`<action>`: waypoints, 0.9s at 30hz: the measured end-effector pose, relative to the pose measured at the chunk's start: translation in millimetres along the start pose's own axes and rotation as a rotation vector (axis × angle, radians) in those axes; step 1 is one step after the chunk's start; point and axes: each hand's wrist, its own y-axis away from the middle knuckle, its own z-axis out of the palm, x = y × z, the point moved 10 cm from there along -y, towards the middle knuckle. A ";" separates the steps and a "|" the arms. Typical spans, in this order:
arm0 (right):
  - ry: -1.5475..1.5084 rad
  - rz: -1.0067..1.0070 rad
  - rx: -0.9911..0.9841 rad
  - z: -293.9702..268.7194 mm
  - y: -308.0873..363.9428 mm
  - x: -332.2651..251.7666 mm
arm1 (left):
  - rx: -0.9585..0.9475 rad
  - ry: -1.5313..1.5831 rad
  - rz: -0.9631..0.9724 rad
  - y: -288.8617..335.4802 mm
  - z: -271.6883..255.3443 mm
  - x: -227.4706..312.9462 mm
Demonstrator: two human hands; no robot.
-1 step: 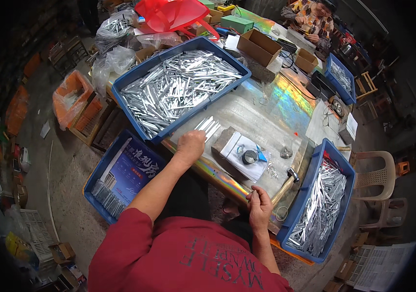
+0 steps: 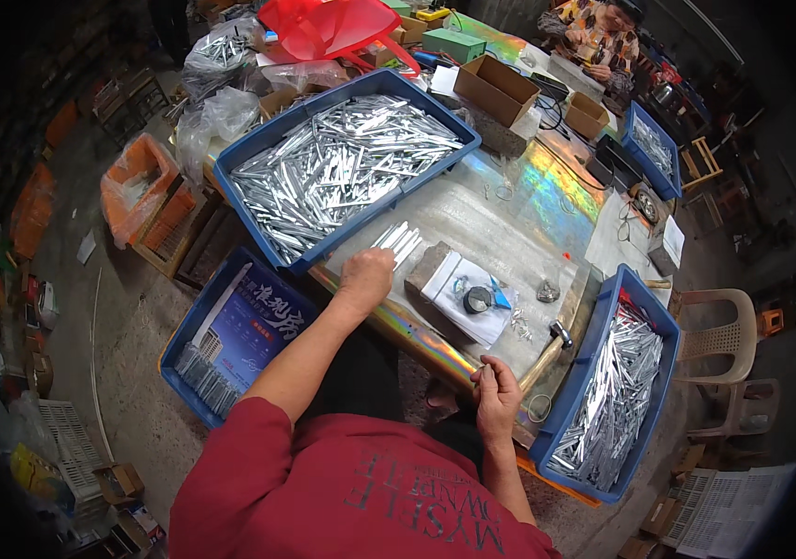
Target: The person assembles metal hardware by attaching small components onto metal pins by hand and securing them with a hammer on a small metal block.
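Head view: we list first the left hand (image 2: 367,279), laid at the near ends of a short row of metal strips (image 2: 402,240) on the tabletop (image 2: 500,219); whether its grip closes on them we cannot tell. Item: the right hand (image 2: 499,399), at the tabletop's near edge, grip narrow, thumb against curled fingers; anything pinched there is too small for us to make out. Item: a large blue bin (image 2: 389,201), heaped with loose strips. Item: a right-hand blue bin (image 2: 667,359), also well filled. Item: a lower blue bin (image 2: 181,389), strips standing beside a printed sheet (image 2: 258,321). Between the hands: papers with a dark round piece (image 2: 478,299); a hammer (image 2: 545,361) beyond. Progress, in our judgement: only the short row is set out; the heaps remain plentiful, and which are finished we cannot tell.
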 end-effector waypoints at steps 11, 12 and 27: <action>0.036 -0.009 -0.005 0.8 -0.5 9.4 | 0.018 -0.111 -0.033 -9.1 8.1 -4.3; 0.035 -0.008 -0.008 1.1 -0.9 10.3 | 0.019 -0.113 -0.036 -8.3 6.8 -4.8; 0.074 -0.013 -0.036 4.1 0.6 16.9 | -0.039 -0.126 -0.192 -48.9 -73.2 -88.1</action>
